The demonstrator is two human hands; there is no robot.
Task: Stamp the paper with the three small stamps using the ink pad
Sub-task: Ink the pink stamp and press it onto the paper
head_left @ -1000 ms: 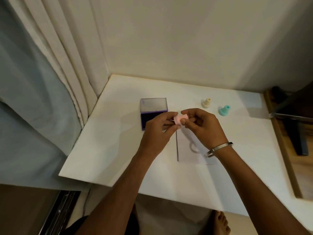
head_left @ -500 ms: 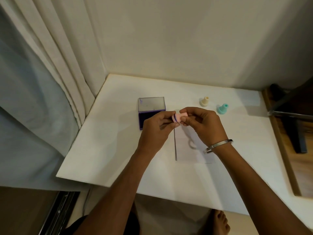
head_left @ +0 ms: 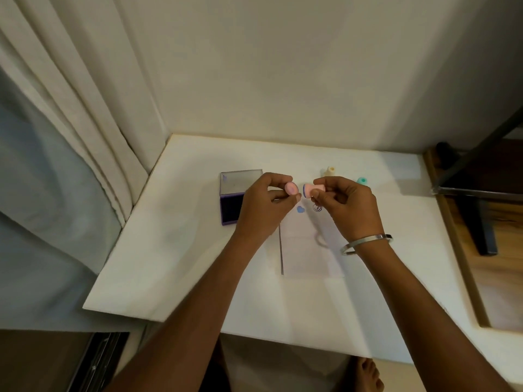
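Observation:
My left hand (head_left: 264,206) pinches a small pink cap (head_left: 291,189) above the table. A short gap to its right, my right hand (head_left: 346,205) holds the pink stamp (head_left: 310,190) sideways, its blue inked face turned toward the cap. Below them lies the white paper (head_left: 308,250), bearing a blue heart print (head_left: 300,209) and a dark round print (head_left: 317,207). The purple ink pad (head_left: 232,206) sits open to the left, its clear lid raised. A cream stamp (head_left: 329,171) and a teal stamp (head_left: 362,181) stand behind my right hand.
The white table (head_left: 175,264) is set in a corner, with a curtain (head_left: 70,137) along its left side and a wall behind. A dark metal stand (head_left: 481,193) and a wooden surface lie to the right. A bare foot shows below the table's front edge.
The pink stamp and its cap were together between both hands; now they are pulled apart, cap in the left hand, stamp in the right. Two prints on the paper are now uncovered.

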